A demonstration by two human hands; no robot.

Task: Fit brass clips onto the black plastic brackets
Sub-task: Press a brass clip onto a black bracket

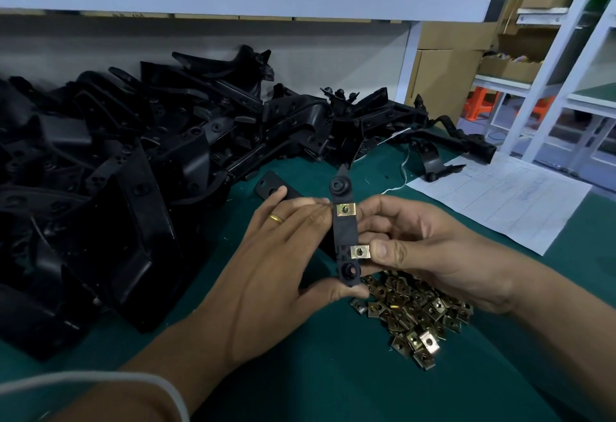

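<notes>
Head view: we hold one black bracket upright between both hands, lifted off the green surface so both clip seats face us.

Left hand – fingertips pinch the bracket's left edge at the top, thumb props the bottom end. It acts as the fixture, so the strip can't twist under push force. Gold ring is on that hand.

Right hand – thumb and curled fingers pinch the lower brass clip, which sits half over the bracket's right edge. We judge it's mid-press, not fully home. The upper clip looks seated square across the strip.

Clip pile lies on the surface right under the right hand – short reach for the next piece. Bracket heap fills the left side and far edge of the surface, on the feeding hand's side. One flat black part lies on the surface just beyond the left fingers. Paper sheet sits at the right edge, clear of the work.

Risk – clip going on skewed if the left grip slackens.
</notes>
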